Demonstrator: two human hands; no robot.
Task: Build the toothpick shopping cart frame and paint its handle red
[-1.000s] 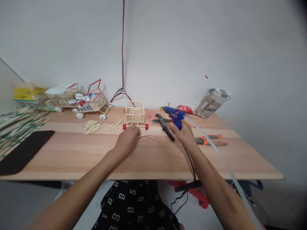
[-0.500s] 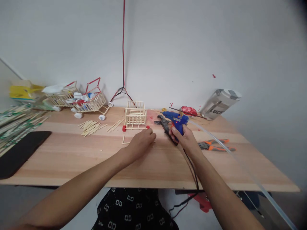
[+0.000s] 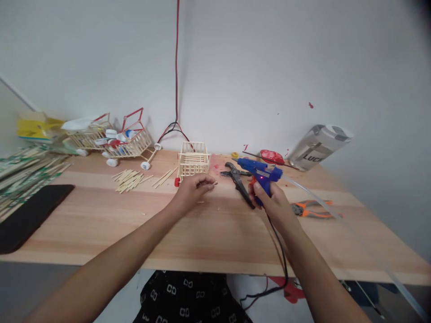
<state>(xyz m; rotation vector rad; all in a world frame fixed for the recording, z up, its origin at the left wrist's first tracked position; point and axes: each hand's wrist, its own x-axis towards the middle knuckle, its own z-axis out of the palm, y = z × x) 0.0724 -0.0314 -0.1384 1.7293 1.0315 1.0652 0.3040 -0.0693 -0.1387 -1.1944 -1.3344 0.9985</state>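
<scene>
In my right hand [image 3: 269,199] is a blue hot glue gun [image 3: 261,172], my fingers wrapped round its handle near the orange trigger. A long clear glue stick [image 3: 313,195] runs out of its back, and the nozzle points left. My left hand [image 3: 193,190] is closed in a pinch, with the pale tip of a thin wooden stick [image 3: 215,183] showing at the fingertips; the rest of it is hidden. Just behind that hand stands a small cart of wooden sticks [image 3: 193,161] with a red wheel [image 3: 177,182]. Black-handled pliers [image 3: 238,179] lie between the hands.
Cut sticks [image 3: 129,180] lie in a pile left of the cart. Two finished-looking stick carts [image 3: 131,143] stand further left, beside bundled sticks [image 3: 30,175] and a black mat [image 3: 33,215]. On the right are orange-handled pliers [image 3: 313,209], a red lid-like piece [image 3: 272,157] and a leaning can [image 3: 318,148].
My left hand has risen off the tabletop towards the cart's front, with a stick tip now showing. The angled stick beside it is out of sight. The glue gun has shifted slightly right.
</scene>
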